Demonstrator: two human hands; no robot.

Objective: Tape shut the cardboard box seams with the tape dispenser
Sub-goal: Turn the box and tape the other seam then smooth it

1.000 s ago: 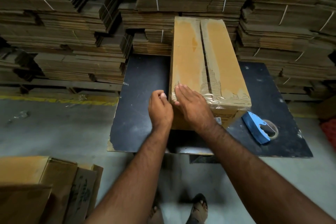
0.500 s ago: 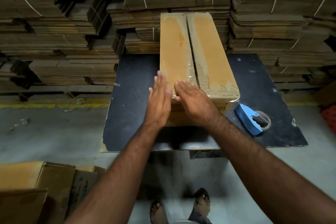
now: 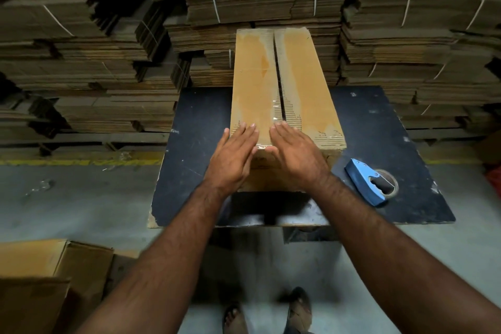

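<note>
A long brown cardboard box [image 3: 303,81] lies lengthwise on a dark table [image 3: 195,130], its two top flaps meeting at a centre seam that still gapes along most of its length. Clear tape shines across the near end of the top. My left hand [image 3: 233,157] lies flat with fingers spread on the box's near left corner. My right hand [image 3: 295,154] lies flat on the near end beside the seam. Neither hand holds anything. A blue tape dispenser [image 3: 368,184] with its roll rests on the table right of the box, apart from both hands.
Tall stacks of bundled flat cardboard [image 3: 108,49] wall in the table at the back and both sides. Open cardboard boxes [image 3: 40,274] stand on the concrete floor at lower left. My sandalled feet [image 3: 271,312] are below the table's front edge.
My left hand has gone from a curled fist at the box's near left edge to lying flat on the top. My right hand has shifted slightly right along the near end.
</note>
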